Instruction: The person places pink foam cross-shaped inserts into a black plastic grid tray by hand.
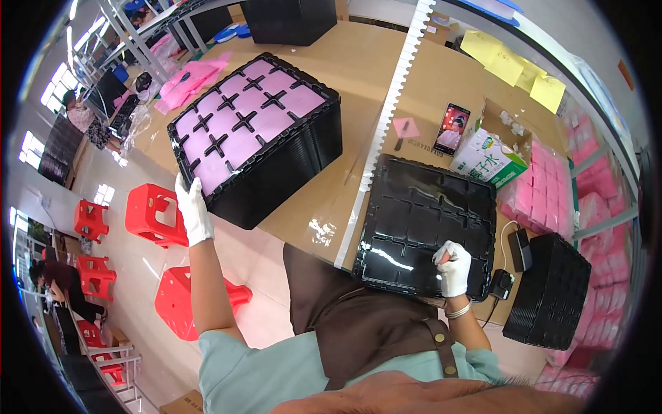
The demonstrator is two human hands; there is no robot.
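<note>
My left hand (194, 215), in a white glove, grips the near left corner of a tall stack of black plastic trays (286, 165). Pink sheets (238, 117) fill the compartments of the top tray, with black cross-shaped dividers standing between them. Over the near right part of a shiny black compartment tray (427, 221) is my right hand (454, 270), also gloved, with a bare fingertip showing. Its fingers are curled together; anything between them is too small or hidden to make out.
A white notched strip (387, 117) runs across the cardboard-covered table. Right of it are a phone (453, 129), an open carton (493, 152), pink wrapped packs (541, 186), a charger (501, 283) and another black tray stack (552, 293). Red stools (155, 214) stand on the floor left.
</note>
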